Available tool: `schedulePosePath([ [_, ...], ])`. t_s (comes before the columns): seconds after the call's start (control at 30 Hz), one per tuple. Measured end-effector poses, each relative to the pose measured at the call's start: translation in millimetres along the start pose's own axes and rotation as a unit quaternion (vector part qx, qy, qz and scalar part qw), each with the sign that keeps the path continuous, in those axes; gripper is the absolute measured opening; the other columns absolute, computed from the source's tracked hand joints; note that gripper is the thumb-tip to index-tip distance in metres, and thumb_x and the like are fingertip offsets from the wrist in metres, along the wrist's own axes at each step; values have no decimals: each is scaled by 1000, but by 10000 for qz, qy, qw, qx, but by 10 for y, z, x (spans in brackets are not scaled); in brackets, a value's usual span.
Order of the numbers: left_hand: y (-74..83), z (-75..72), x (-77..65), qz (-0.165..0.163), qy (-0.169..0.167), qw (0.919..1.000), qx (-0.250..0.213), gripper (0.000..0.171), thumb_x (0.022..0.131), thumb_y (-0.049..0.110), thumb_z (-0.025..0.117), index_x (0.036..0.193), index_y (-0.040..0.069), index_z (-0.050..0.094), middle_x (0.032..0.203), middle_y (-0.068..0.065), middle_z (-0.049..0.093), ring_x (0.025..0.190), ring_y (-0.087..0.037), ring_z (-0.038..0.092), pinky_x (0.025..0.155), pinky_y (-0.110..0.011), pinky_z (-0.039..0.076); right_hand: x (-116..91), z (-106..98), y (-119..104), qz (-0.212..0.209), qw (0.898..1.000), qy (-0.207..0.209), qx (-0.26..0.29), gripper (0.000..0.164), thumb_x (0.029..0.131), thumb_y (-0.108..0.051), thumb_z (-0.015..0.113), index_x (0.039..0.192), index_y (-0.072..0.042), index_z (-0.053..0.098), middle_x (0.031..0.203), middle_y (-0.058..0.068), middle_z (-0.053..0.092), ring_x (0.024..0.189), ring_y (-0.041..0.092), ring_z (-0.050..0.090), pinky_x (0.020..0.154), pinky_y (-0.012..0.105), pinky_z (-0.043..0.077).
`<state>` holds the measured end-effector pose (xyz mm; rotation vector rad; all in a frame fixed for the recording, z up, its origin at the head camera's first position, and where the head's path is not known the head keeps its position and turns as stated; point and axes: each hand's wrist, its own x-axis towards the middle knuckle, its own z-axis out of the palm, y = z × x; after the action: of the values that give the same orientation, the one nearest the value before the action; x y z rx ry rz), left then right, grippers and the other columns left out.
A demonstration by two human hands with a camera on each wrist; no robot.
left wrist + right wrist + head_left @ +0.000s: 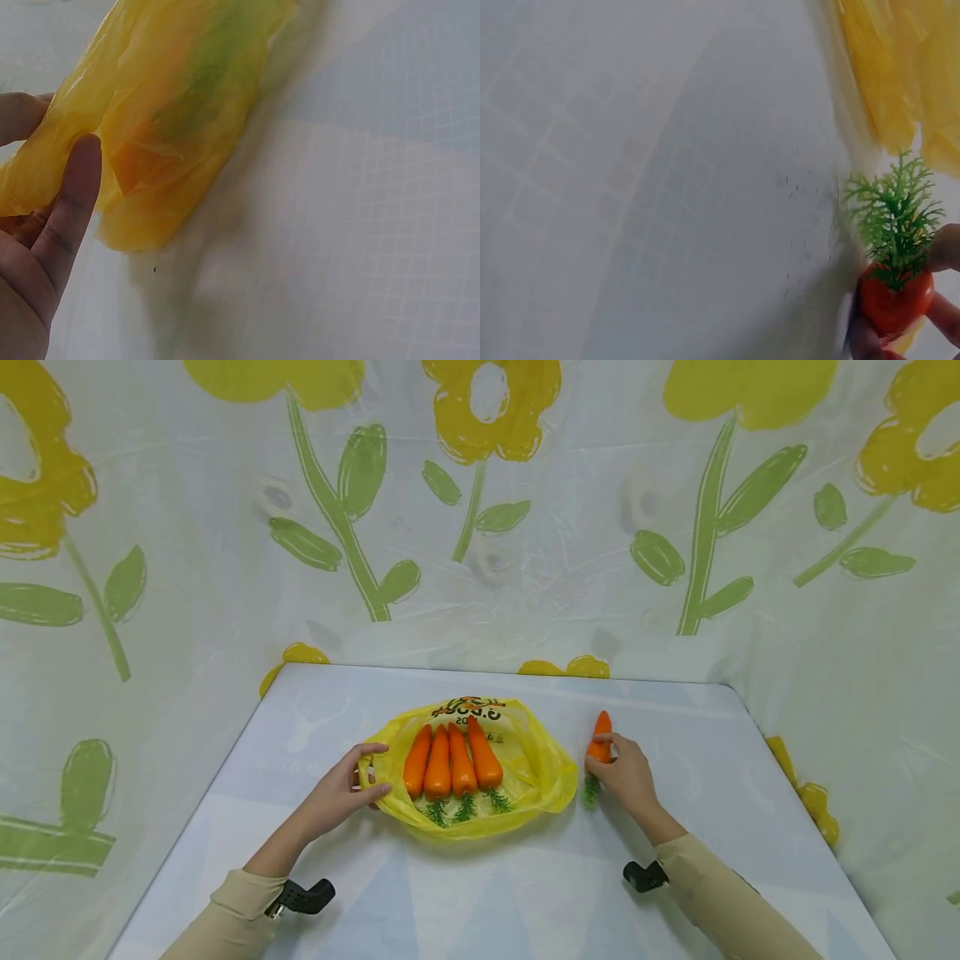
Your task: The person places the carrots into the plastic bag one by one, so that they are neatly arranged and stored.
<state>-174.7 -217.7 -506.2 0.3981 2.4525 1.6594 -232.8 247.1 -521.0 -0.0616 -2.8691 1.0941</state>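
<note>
A yellow plastic bag (536,777) lies spread open on the table, with dark printing on its inner far side. Several orange carrots (417,764) with green leafy tops lie side by side in it, tips pointing away. My left hand (341,793) grips the bag's left edge, its thumb on the near side; in the left wrist view the thumb (71,202) presses on the thin yellow film. To the right of the bag, my right hand (626,772) holds a single carrot (603,724) by its body. That carrot's green top (896,217) shows plainly in the right wrist view.
The pale table (480,902) has a faint printed pattern and a straight far edge. Behind it and at both sides hangs a white cloth (570,568) with yellow flowers and green leaves. Each wrist wears a black strapped device (307,897).
</note>
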Motion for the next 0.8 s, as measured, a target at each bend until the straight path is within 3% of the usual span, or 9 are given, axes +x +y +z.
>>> schedulePosePath([
  [0.17,4,-4,8,28,-21,10000,-6,65,95,16,74,148,6,39,127,-26,49,85,-27,63,72,-42,61,-36,-62,75,-10,10000,-9,-97,45,92,-22,68,132,-2,62,140,28,52,98,33,59,81,43,53],
  [0.8,15,-10,-1,31,-23,10000,18,64,95,15,74,148,5,39,120,-24,51,84,-27,63,72,-42,61,-211,-354,340,141,9998,-80,-144,47,93,-21,67,135,-1,59,139,30,51,104,38,59,74,37,53],
])
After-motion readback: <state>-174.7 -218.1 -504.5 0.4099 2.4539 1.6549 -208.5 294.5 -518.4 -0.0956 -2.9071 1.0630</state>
